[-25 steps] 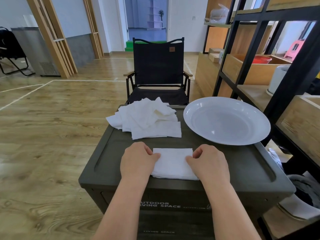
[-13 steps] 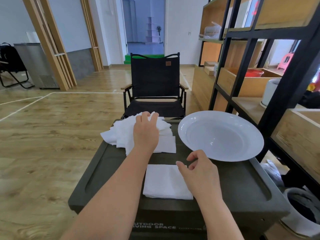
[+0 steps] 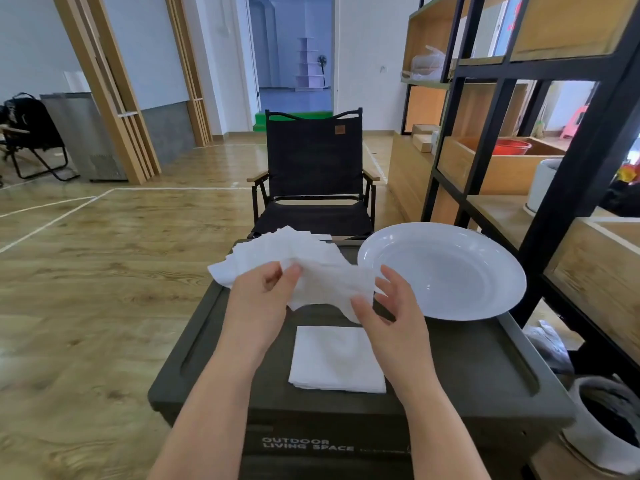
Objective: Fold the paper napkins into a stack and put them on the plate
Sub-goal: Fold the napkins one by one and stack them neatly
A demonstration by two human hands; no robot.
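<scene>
Now both hands have come up, lifting a napkin (image 3: 325,282) off the pile (image 3: 277,251) beside the plate (image 3: 443,271). Left hand (image 3: 259,296) pinches one end, right hand (image 3: 388,313) the other. Folded napkin (image 3: 337,358) lies near the plate.

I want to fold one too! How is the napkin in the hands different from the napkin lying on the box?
The held napkin is up in the air, pinched by the left hand and the right hand; the folded napkin lies flat on the dark box. The held one is crumpled and stretched out wide; the folded one is a neat, smooth square. Both are white paper, and neither is on the plate yet.
</scene>
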